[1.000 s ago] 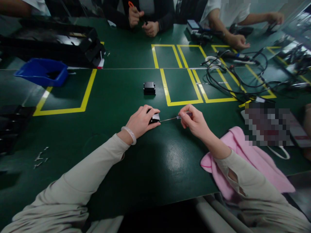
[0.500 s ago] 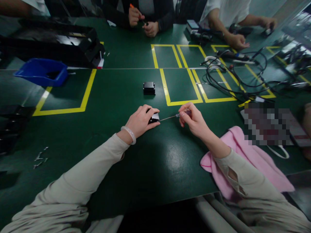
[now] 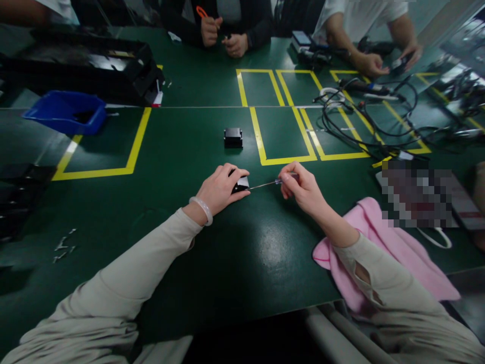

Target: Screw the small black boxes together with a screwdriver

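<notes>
Currently we pin a small black block with a pale metal face (image 3: 240, 184) to the green table (image 3: 235, 253), left hand (image 3: 222, 189) curled over it. Our right hand (image 3: 303, 191) pinches a thin steel-shafted precision screwdriver (image 3: 271, 183), tip at the block's right face. We judge a screw is being driven; next calls for steady twisting with the tip seated.

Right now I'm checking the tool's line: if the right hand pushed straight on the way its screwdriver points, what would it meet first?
The right hand aims the screwdriver leftward; its tip already seems to touch the small black part under the left hand, though depth is unclear.
</notes>
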A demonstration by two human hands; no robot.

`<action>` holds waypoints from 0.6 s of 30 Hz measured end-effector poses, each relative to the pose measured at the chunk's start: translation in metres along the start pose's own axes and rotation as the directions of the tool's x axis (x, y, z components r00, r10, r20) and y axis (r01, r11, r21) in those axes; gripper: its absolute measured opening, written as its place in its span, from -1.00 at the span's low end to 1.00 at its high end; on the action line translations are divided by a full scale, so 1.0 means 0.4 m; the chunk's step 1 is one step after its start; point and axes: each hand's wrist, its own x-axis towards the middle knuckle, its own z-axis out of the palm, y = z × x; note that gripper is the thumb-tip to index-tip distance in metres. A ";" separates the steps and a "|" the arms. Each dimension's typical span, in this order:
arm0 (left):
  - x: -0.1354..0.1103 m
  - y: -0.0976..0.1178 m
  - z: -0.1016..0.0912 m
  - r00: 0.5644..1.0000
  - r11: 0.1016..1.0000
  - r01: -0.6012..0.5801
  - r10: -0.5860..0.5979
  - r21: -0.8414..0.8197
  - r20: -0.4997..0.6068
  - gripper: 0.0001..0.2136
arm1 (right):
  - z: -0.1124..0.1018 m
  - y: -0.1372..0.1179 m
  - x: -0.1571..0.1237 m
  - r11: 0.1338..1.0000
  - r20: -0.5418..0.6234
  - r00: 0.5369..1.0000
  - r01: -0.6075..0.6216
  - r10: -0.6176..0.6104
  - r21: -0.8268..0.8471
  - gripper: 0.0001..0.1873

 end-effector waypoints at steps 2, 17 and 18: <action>0.000 0.000 0.000 1.000 1.000 0.002 -0.002 0.001 0.004 -0.56 | 0.000 -0.001 -0.001 1.000 0.002 1.000 -0.003 0.003 -0.014 -0.68; 0.000 0.001 0.001 1.000 1.000 0.011 -0.011 0.004 0.008 -0.56 | 0.000 0.001 -0.001 0.999 0.015 1.000 0.027 -0.028 0.041 -0.73; 0.000 0.001 0.000 1.000 1.000 0.012 -0.012 0.004 0.010 -0.56 | 0.000 -0.001 -0.001 0.999 0.019 0.999 0.032 -0.033 0.043 -0.73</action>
